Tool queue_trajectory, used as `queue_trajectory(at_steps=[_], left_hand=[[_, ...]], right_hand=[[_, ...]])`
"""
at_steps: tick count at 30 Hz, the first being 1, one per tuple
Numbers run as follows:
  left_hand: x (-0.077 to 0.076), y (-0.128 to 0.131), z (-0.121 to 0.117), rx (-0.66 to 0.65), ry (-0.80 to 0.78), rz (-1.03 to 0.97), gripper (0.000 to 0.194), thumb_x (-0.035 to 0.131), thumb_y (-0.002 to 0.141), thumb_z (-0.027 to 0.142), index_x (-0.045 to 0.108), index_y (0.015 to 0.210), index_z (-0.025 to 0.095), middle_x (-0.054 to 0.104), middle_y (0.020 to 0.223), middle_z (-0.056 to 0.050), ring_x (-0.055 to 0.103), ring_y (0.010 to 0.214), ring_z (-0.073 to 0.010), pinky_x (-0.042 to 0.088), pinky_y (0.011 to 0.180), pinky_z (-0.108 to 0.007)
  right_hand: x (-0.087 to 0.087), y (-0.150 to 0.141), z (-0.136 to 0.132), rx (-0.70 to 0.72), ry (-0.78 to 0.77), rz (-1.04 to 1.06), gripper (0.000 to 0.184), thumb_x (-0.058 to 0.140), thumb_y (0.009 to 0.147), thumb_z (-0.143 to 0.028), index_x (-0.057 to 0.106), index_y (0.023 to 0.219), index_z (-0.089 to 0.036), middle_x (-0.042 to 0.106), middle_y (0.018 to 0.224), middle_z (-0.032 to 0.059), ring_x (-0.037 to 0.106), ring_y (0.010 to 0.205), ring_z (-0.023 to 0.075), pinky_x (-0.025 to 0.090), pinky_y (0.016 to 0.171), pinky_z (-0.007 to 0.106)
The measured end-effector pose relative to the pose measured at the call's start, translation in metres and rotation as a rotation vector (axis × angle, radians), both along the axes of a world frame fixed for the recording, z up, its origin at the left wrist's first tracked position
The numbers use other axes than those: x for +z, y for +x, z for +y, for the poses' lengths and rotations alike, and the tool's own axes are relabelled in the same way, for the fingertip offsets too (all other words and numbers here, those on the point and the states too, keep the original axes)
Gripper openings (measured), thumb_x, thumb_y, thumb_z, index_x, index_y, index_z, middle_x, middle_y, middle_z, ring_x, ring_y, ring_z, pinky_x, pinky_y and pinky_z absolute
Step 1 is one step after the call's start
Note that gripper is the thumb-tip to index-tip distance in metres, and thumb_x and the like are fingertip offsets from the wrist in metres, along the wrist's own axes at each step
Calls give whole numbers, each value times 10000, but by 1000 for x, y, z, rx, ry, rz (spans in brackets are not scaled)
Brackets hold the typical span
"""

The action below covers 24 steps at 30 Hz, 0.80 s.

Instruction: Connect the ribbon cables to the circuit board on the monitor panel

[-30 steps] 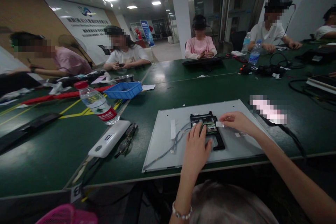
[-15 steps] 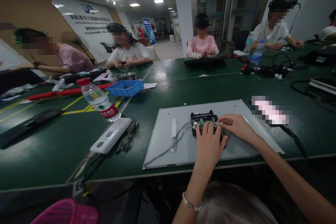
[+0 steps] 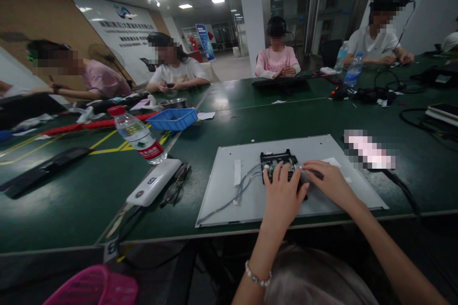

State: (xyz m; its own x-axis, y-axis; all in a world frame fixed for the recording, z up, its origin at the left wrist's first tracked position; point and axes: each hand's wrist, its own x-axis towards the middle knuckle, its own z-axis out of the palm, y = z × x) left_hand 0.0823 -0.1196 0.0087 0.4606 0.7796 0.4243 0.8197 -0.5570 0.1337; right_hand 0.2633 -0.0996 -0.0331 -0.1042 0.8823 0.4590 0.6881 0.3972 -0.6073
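Circuit board [image 3: 272,167]: right of the picture's centre, below mid-height, partly hidden under my fingers; it sits within the black frame [image 3: 286,156].
Black frame: lies on the pale panel [image 3: 218,176], which I take to serve as a flat, light backing that makes dark parts easier to see.
Left hand [image 3: 284,198]: comes up from the bottom, fingers spread apart, tips over the near side of the black frame; I judge they steady it against sliding. How hard they press, I cannot tell.
Right hand [image 3: 331,182]: just beside the left, thumb and fingers together on a dark slim object [image 3: 317,174], whose kind I cannot make out; the pinch near its end probably gives me finer control.
Cables [image 3: 222,208]: run from the left side of the black frame down towards the pale panel's lower left corner, so they lie away from both my hands.
White strip [image 3: 237,172]: flat on the pale panel, left of the cables.
Green table [image 3: 229,128]: carries the pale panel near its close edge, likely for easy reach; at centre left are the white power bank [image 3: 155,182], glasses [image 3: 176,186] and red-capped bottle [image 3: 139,140].
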Motion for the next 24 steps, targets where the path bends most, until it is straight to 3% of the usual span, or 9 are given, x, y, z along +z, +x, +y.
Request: queue_trajectory(at_steps=[3,6,9,11,14,17,20,24], left_hand=[[13,-26,14,63,-45,-70,298,420,942,328,529,1210,256,559,1175,-71,523,1105,-232,409,975,-437],[20,-70,44,203,-78,-141,306,426,925,252,533,1207,198,561,1108,-91,583,967,-206,460,887,-350],[18,-113,78,291,-193,-145,404,512,841,191,510,1245,183,522,1194,-99,610,789,-152,475,846,-317],[13,-131,96,245,-301,-113,435,545,787,166,537,1222,161,549,1166,-96,606,776,-146,473,846,-300],[8,-139,111,199,-372,-69,382,513,733,103,625,1094,161,617,1032,-69,602,795,-152,466,838,-281],[13,-134,112,195,-340,-81,277,481,730,104,687,905,165,665,908,-62,603,801,-175,456,816,-287],[27,-131,106,184,-331,-222,221,481,783,203,698,808,165,683,813,-54,602,745,-175,450,750,-275],[45,-134,97,126,-383,-508,276,512,798,360,685,844,150,677,766,-35,569,654,-143,424,620,-234]], right_hand=[[3,2,-3,-40,24,35,221,492,876,-267,698,936,-212,693,1057,69,641,971,214,498,881,373],[5,3,-5,-69,39,49,225,486,881,-276,694,935,-211,701,1029,66,643,957,216,494,883,376],[5,2,-6,-67,38,47,230,483,879,-279,699,931,-216,702,1025,66,642,958,224,489,893,386],[5,2,-6,-57,29,44,233,482,877,-278,701,931,-220,698,1033,68,640,965,229,486,899,392],[5,2,-6,-48,24,44,239,476,877,-271,700,943,-221,696,1038,71,637,967,233,487,899,400],[4,2,-7,-52,24,38,243,471,880,-270,697,953,-217,698,1031,72,637,959,233,485,897,406],[4,3,-7,-58,31,27,248,467,884,-268,696,960,-213,697,1029,72,635,963,233,482,899,407],[10,1,-7,-59,68,44,243,468,883,-264,695,954,-213,696,1033,71,632,973,232,483,898,402]])
